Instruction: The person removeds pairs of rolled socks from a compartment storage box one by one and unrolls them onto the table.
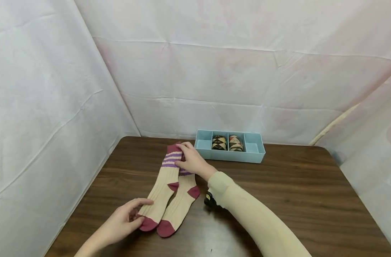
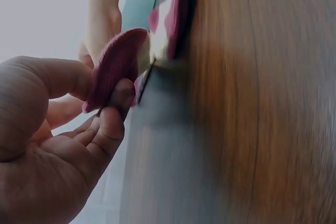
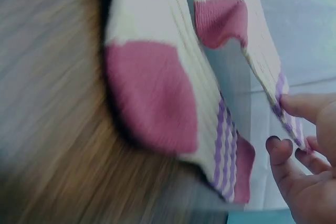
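Two cream socks with maroon toes, heels and cuffs and purple stripes are in the head view, side by side. My left hand point(image 1: 119, 222) pinches the left sock point(image 1: 160, 185) at its toe point(image 2: 116, 69), thumb and fingers on opposite sides in the left wrist view. At the striped end, my right hand point(image 1: 193, 160) pinches the same sock near its cuff point(image 1: 173, 148). That sock is raised off the table in the wrist views and partly overlaps the other. The right sock point(image 1: 181, 204) lies on the table, its cuff partly hidden behind the left sock and my right hand.
A light blue divided box point(image 1: 229, 155) stands at the table's back edge. Its two middle compartments hold a dark argyle rolled sock point(image 1: 219, 142) and a red-and-cream argyle one point(image 1: 235, 143). White cloth walls point(image 1: 195, 71) surround the brown wooden table point(image 1: 298, 192).
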`<control>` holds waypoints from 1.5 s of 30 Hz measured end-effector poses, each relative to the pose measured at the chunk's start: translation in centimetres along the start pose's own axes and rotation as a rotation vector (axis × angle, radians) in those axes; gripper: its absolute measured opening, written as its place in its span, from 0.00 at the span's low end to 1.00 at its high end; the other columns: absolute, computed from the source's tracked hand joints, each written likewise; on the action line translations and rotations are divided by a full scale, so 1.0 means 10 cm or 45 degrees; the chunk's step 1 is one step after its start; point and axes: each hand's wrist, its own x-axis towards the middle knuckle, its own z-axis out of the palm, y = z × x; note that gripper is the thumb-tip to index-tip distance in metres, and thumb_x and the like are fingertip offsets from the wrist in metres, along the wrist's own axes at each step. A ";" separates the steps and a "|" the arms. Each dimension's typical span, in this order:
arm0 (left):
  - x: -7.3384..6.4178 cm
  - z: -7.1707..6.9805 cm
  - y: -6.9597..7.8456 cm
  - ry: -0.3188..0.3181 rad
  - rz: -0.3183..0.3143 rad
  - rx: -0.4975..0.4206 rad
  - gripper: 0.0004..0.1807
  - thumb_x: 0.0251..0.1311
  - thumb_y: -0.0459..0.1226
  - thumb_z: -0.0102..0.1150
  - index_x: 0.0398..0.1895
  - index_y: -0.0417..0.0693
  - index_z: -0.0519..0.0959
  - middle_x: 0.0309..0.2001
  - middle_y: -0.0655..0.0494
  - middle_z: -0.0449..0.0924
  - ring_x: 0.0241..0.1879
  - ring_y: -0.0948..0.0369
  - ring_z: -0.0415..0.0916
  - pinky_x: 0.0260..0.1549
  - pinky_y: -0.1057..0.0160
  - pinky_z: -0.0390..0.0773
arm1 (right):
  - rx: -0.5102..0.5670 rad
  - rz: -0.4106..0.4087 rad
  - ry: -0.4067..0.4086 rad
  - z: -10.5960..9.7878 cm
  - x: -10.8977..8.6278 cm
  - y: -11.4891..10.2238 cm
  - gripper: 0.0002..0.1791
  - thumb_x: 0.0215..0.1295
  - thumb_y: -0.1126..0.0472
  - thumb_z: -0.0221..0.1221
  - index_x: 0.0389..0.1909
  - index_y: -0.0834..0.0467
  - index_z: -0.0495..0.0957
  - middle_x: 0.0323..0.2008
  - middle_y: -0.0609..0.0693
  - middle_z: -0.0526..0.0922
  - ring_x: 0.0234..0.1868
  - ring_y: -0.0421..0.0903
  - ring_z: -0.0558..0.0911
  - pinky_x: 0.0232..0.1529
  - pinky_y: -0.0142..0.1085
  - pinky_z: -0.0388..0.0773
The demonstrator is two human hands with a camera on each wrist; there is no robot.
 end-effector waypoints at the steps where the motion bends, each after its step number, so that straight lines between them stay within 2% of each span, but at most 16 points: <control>1: -0.01 -0.02 -0.03 0.009 -0.004 0.011 0.29 0.66 0.23 0.69 0.69 0.48 0.79 0.46 0.53 0.83 0.25 0.73 0.69 0.21 0.66 0.76 | -0.004 0.005 0.005 0.03 0.03 -0.02 0.41 0.75 0.54 0.70 0.83 0.58 0.64 0.76 0.57 0.68 0.72 0.53 0.76 0.74 0.46 0.73; 4: -0.04 -0.07 -0.11 -0.010 -0.031 -0.002 0.28 0.68 0.24 0.68 0.70 0.44 0.77 0.49 0.49 0.82 0.25 0.73 0.70 0.21 0.66 0.75 | -0.004 0.021 -0.010 0.12 0.09 -0.07 0.41 0.76 0.54 0.69 0.84 0.57 0.63 0.77 0.57 0.66 0.74 0.53 0.75 0.75 0.47 0.72; 6: -0.04 -0.08 -0.15 -0.054 -0.072 -0.036 0.28 0.69 0.25 0.68 0.71 0.42 0.76 0.48 0.49 0.82 0.24 0.73 0.69 0.21 0.66 0.75 | -0.014 0.035 -0.032 0.17 0.11 -0.07 0.41 0.76 0.53 0.69 0.84 0.57 0.64 0.77 0.57 0.67 0.73 0.53 0.75 0.74 0.47 0.73; 8: -0.04 -0.08 -0.18 -0.105 -0.105 -0.040 0.28 0.70 0.27 0.68 0.72 0.42 0.75 0.43 0.51 0.81 0.24 0.73 0.69 0.21 0.67 0.75 | -0.030 0.054 -0.055 0.21 0.10 -0.05 0.40 0.76 0.53 0.70 0.83 0.57 0.66 0.76 0.57 0.67 0.71 0.53 0.77 0.73 0.47 0.73; 11: -0.02 -0.05 -0.20 -0.159 -0.125 0.016 0.30 0.68 0.30 0.72 0.72 0.44 0.76 0.44 0.54 0.81 0.26 0.73 0.69 0.23 0.67 0.75 | -0.082 0.080 -0.090 0.27 0.07 0.02 0.38 0.75 0.53 0.70 0.81 0.59 0.69 0.75 0.58 0.69 0.69 0.53 0.78 0.72 0.46 0.75; 13: 0.00 -0.03 -0.21 -0.177 -0.125 0.077 0.31 0.67 0.32 0.75 0.72 0.46 0.76 0.49 0.54 0.81 0.28 0.72 0.70 0.26 0.66 0.75 | -0.111 0.089 -0.109 0.30 0.05 0.07 0.37 0.76 0.52 0.69 0.80 0.60 0.70 0.76 0.58 0.69 0.69 0.53 0.78 0.72 0.46 0.75; 15: 0.01 -0.02 -0.20 -0.180 -0.124 0.130 0.32 0.65 0.33 0.77 0.71 0.49 0.77 0.54 0.52 0.79 0.31 0.71 0.72 0.28 0.66 0.76 | -0.136 0.086 -0.119 0.32 0.03 0.10 0.37 0.76 0.52 0.68 0.80 0.60 0.71 0.76 0.58 0.68 0.70 0.53 0.78 0.72 0.45 0.74; 21: 0.01 -0.04 -0.20 -0.146 -0.145 0.219 0.33 0.62 0.35 0.80 0.70 0.52 0.79 0.48 0.54 0.76 0.33 0.69 0.72 0.31 0.66 0.76 | -0.144 0.048 -0.120 0.36 0.06 0.10 0.37 0.78 0.51 0.66 0.80 0.62 0.69 0.78 0.59 0.67 0.74 0.56 0.75 0.75 0.46 0.71; 26: -0.01 -0.05 -0.24 -0.133 -0.128 0.206 0.32 0.63 0.37 0.80 0.70 0.51 0.79 0.47 0.54 0.75 0.32 0.69 0.72 0.30 0.66 0.76 | -0.129 0.053 -0.124 0.39 0.08 0.09 0.37 0.78 0.51 0.66 0.80 0.62 0.70 0.79 0.58 0.68 0.75 0.56 0.74 0.76 0.46 0.70; 36: -0.03 -0.08 -0.41 -0.165 -0.099 0.036 0.32 0.66 0.38 0.78 0.71 0.48 0.77 0.48 0.48 0.74 0.31 0.69 0.73 0.28 0.65 0.78 | -0.102 0.059 -0.129 0.38 0.09 0.08 0.36 0.78 0.52 0.66 0.80 0.62 0.70 0.78 0.59 0.68 0.76 0.57 0.73 0.76 0.47 0.69; 42: 0.02 -0.11 -0.37 -0.204 -0.108 0.073 0.32 0.66 0.39 0.78 0.71 0.49 0.76 0.46 0.51 0.73 0.32 0.69 0.74 0.31 0.65 0.77 | -0.061 0.039 -0.157 0.35 0.06 0.10 0.36 0.78 0.53 0.66 0.81 0.60 0.69 0.80 0.60 0.65 0.78 0.57 0.70 0.78 0.47 0.68; 45: 0.05 -0.14 -0.34 -0.213 -0.084 0.121 0.31 0.66 0.40 0.78 0.70 0.50 0.77 0.43 0.53 0.73 0.32 0.69 0.73 0.30 0.66 0.76 | -0.006 0.014 -0.193 0.29 0.02 0.11 0.36 0.78 0.53 0.66 0.81 0.61 0.69 0.81 0.60 0.63 0.79 0.56 0.69 0.78 0.47 0.67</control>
